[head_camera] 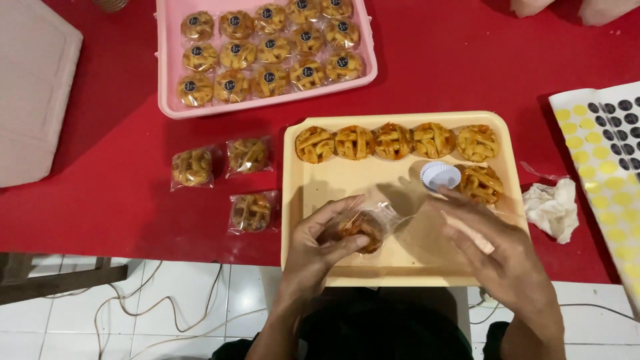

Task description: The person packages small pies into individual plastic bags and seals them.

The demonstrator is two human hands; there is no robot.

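Gripping bagged tart [363,229] in left hand [319,250] fingers; right hand [497,250] beside.

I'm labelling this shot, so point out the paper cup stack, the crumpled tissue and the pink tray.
Paper cup stack [440,175], head view, fluted top.
Crumpled tissue [552,208], head view, middle folds.
Pink tray [162,73], head view, left rim.

The worktop [120,193] has a smooth red cover with a dull sheen. Both trays, yellow [400,267] and pink [267,103], look like matt plastic. The bag [377,217] is clear glossy film; the tarts [393,141] have a shiny baked crust. The cup [440,175] is pleated white paper, the tissue [552,208] crumpled and soft.
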